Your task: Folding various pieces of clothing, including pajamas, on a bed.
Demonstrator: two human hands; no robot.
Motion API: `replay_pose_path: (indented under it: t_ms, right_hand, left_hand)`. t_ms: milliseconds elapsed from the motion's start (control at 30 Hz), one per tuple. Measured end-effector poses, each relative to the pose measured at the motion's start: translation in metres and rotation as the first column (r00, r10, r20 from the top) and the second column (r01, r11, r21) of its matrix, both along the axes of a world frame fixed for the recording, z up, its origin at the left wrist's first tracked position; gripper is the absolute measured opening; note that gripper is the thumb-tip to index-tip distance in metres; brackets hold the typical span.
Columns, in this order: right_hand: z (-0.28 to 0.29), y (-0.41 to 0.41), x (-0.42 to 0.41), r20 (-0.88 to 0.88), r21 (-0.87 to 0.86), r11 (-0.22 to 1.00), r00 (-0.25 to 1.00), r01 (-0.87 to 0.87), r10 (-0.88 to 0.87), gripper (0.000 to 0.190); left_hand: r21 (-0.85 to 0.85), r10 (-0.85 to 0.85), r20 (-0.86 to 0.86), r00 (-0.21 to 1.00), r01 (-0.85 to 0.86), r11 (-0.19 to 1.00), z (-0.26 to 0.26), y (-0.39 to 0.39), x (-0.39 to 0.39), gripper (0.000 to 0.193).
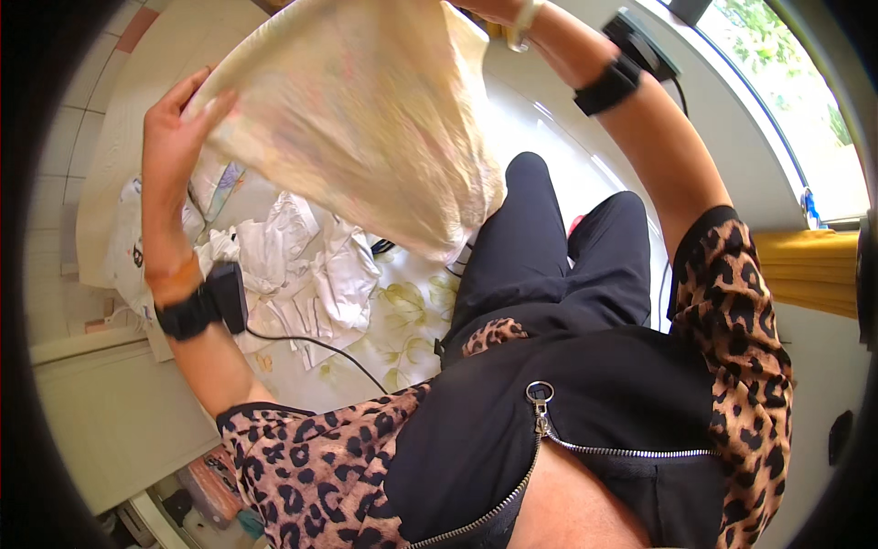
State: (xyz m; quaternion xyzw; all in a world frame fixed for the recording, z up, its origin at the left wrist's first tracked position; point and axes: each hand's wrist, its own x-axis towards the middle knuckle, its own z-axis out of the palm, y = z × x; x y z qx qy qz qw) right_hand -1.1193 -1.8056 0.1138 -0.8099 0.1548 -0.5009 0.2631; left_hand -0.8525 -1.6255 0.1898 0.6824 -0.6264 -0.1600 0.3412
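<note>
A cream-yellow cloth (pixel 357 130) with faint pinkish patches is held up in front of me, spread between both hands. My left hand (pixel 188 110) grips its left edge, thumb on the near face and fingers behind. At the top rim of the picture, my right hand (pixel 492 8) is at the cloth's upper right corner; its fingers are mostly cut off by the frame. The lower edge of the cloth hangs by my knee in dark trousers (pixel 514 226). Below and left of it, rumpled white garments (pixel 278 247) lie on a leaf-printed sheet (pixel 405 322).
Another white printed cloth (pixel 127 237) lies beyond my left forearm. A black cable (pixel 329 346) runs from the device on my left wrist. An open drawer (pixel 147 511) with folded fabrics is at lower left. A window (pixel 789 89) and yellow curtain (pixel 809 271) are at right.
</note>
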Motion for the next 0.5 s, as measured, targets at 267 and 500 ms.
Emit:
replay_pose_path:
  t_ms: [267, 500]
  right_hand:
    - [0.060, 0.021, 0.022, 0.266, 0.116, 0.989, 0.962, -0.095, 0.061, 0.016]
    - [0.001, 0.141, -0.060, -0.328, -0.081, 0.992, 0.942, -0.094, 0.062, 0.041]
  left_hand:
    - [-0.499, 0.214, 0.683, 0.698, 0.232, 0.835, 0.061, 0.029, 0.035, 0.028]
    - [-0.399, -0.034, 0.213, 0.976, 0.119, 0.909, -0.023, 0.179, -0.021, 0.009]
